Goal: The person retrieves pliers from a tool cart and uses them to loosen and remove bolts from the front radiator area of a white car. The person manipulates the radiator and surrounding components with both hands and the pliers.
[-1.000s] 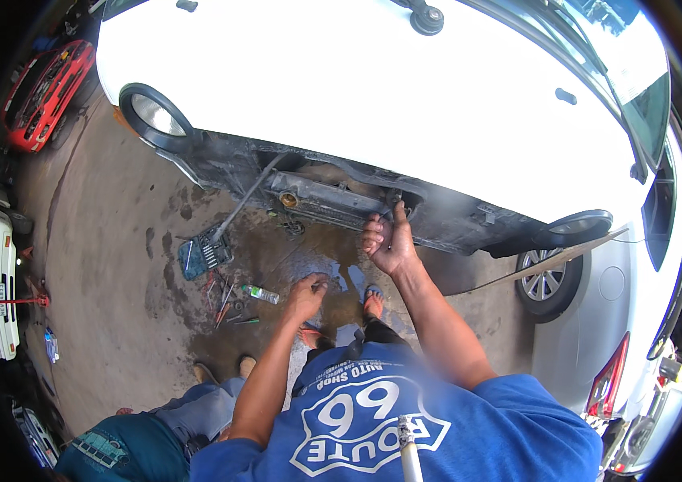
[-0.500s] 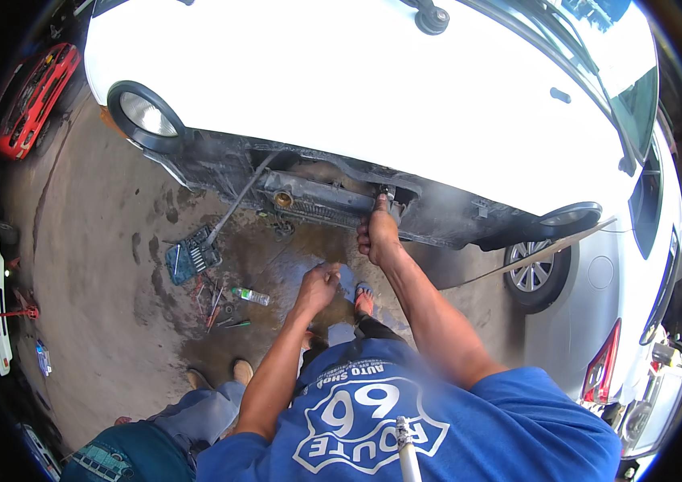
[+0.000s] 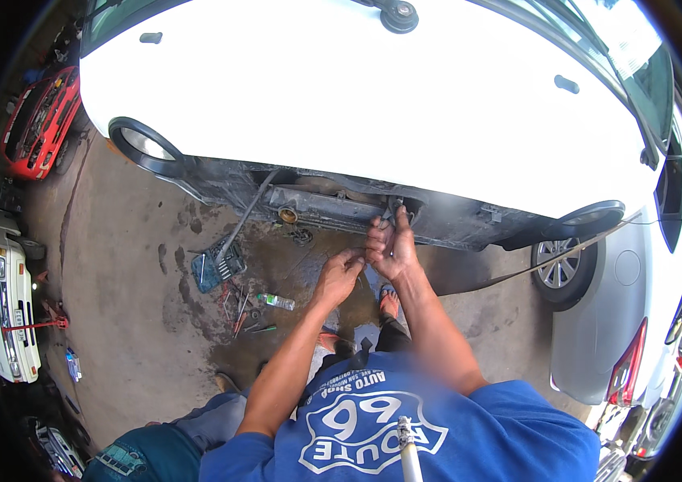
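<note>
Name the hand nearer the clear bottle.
Left. The left hand is up and right of the bottle; the right hand is farther that way, at the large white car.

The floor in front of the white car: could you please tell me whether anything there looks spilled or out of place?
Yes: a dark, shiny wet patch by the person's feet suggests spilled liquid, and loose tools lie strewn beside the blue tool case.

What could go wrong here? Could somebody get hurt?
Maybe! Ash from the cigarette might drop onto the blue shirt. The right hand is right by hard-looking parts at the front of the white car, so it could get scraped. And the sandal is next to wet floor, so that foot might slip.
</note>
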{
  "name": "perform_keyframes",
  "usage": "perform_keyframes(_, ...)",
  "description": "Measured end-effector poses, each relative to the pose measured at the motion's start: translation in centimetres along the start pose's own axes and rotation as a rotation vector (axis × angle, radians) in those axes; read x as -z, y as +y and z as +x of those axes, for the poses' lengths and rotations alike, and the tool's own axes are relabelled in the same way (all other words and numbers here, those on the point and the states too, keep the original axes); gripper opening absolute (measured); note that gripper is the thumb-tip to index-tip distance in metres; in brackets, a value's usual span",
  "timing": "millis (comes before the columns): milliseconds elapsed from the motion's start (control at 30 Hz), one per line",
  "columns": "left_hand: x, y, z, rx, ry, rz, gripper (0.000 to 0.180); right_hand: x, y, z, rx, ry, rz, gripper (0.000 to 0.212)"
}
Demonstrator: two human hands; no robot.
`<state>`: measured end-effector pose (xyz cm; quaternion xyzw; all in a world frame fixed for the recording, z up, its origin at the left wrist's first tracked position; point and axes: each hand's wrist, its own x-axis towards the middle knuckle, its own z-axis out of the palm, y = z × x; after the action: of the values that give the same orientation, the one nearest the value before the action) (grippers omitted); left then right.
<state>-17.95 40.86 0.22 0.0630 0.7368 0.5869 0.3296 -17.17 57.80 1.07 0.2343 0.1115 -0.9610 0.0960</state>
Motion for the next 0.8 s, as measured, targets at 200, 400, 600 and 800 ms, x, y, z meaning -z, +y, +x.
perform_keyframes(200,-1.2,2.9,2.6,-0.102,0.105,0.254,0.033,0.1,-2.2,-1.2,-0.059,-0.09,-0.082,0.059)
perform_keyframes(400,0.7,1.1,3.7,-0.178,0.104,0.191,0.031,1.1,-2.0,-1.1,-0.014,-0.163,-0.16,0.044)
perform_keyframes(600,4.3,1.3,3.2,-0.301,0.135,0.21,0.028,1.2,-0.1,0.4,0.169,-0.086,-0.171,0.034)
perform_keyframes(800,5.9,4.5,4.1,-0.356,0.043,0.262,0.029,-0.1,0.6,-1.0,0.237,-0.186,-0.092,0.042)
